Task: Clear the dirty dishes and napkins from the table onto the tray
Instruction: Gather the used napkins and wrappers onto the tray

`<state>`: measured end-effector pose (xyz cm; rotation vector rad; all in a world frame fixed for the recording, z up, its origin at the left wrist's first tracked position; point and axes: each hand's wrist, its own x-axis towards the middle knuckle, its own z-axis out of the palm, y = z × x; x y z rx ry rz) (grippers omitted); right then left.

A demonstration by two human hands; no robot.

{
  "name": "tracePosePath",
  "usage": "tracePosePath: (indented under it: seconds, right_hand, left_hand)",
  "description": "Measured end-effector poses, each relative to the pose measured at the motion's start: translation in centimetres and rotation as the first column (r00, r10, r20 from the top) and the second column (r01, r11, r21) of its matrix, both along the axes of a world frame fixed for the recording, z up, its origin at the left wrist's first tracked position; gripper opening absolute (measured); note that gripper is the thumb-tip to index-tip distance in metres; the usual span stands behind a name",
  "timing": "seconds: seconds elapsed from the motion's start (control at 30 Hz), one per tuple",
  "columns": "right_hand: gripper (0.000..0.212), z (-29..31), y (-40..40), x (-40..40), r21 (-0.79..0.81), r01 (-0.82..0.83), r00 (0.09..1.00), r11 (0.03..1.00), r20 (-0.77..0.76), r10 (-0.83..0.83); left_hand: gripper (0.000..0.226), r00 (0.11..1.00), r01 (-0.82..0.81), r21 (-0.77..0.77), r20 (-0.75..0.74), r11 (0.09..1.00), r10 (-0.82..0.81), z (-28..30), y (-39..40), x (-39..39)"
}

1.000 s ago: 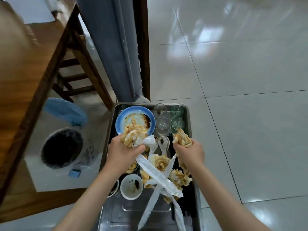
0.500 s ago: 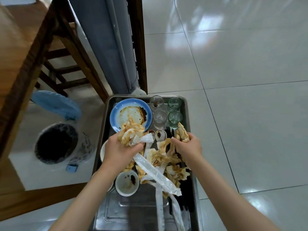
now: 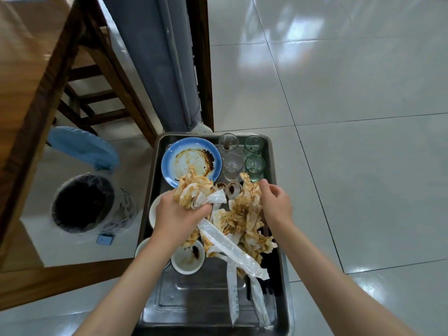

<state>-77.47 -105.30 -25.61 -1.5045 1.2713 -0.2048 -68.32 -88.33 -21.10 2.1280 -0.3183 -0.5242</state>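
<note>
now the rectangular stainless-steel tray (image 3: 213, 309) sits low in the middle of the room, on the pale glossy floor tiles (image 3: 351, 117) side of the brown wooden bench (image 3: 31, 69), which runs off toward ten o'clock. the left hand (image 3: 179, 214) is clenched around a wad of sauce-stained crumpled paper napkins (image 3: 191, 190), fingers (image 3: 206, 207) curled tight under it, and a long clear plastic wrapper (image 3: 230, 246) trails from that fist toward five o'clock across the tray. the right hand (image 3: 276, 204) hovers at the three o'clock side of the heap of stained napkins (image 3: 247, 221) lying in the tray's middle; its fingers are bent and touch the top of the heap, but whether they truly grip it i cannot tell.

toward twelve o'clock on the tray lies a blue-rimmed round plate smeared with brown sauce (image 3: 191, 161), and just beside it, at one o'clock, stand two clear drinking glasses (image 3: 232, 166) and two green-tinted glasses (image 3: 254, 164), close together. two small sauce dishes (image 3: 232, 189) show between the hands. a small white ceramic bowl with dark sauce stains (image 3: 188, 259) rests at seven o'clock, partly under the left forearm, with rims of other white bowls (image 3: 153, 210) peeking out at the tray's nine o'clock edge.

off the tray at nine o'clock stands a round waste bin lined with a clear bag (image 3: 82, 202), its blue lid (image 3: 82, 146) tipped open.
</note>
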Motion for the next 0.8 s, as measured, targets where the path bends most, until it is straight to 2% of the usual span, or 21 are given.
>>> tracePosePath:
  seconds: [0.17, 0.33, 0.47, 0.57, 0.67, 0.8]
  right_hand:
    - [0.045, 0.5, 0.1, -0.1, 0.027, 0.041, 0.999, 0.999, 0.017, -0.042]
    - [0.02, 0.8, 0.2, -0.3, 0.034, 0.013, 0.999, 0.999, 0.031, -0.014]
    - [0.034, 1.4, 0.4, -0.5, 0.061, -0.006, 1.0, 0.998, 0.03, 0.004]
    - [0.034, 1.6, 0.6, -0.7, 0.077, -0.018, 1.0, 0.997, 0.017, 0.017]
    - [0.048, 1.9, 0.9, -0.9, 0.107, -0.02, 1.0, 0.994, 0.017, 0.018]
    - [0.05, 2.5, 1.0, -1.2, 0.142, -0.053, 0.998, 0.988, 0.045, 0.047]
  left_hand:
    - [0.012, 1.0, -0.006, 0.003, 0.003, 1.0, 0.006, 0.5, 0.5, -0.1]
    - [0.01, 1.0, -0.003, 0.003, 0.012, 1.0, 0.003, 0.8, 0.8, -0.3]
    - [0.01, 1.0, 0.0, 0.009, 0.013, 1.0, 0.0, 0.7, 1.1, -0.4]
    - [0.011, 1.0, 0.004, -0.014, -0.001, 1.0, -0.004, 0.8, 1.2, -0.7]
    - [0.013, 1.0, 0.011, -0.027, -0.003, 1.0, -0.011, 1.0, 1.4, -0.9]
    - [0.018, 1.0, 0.021, -0.038, -0.009, 0.999, -0.021, 1.4, 1.6, -1.4]
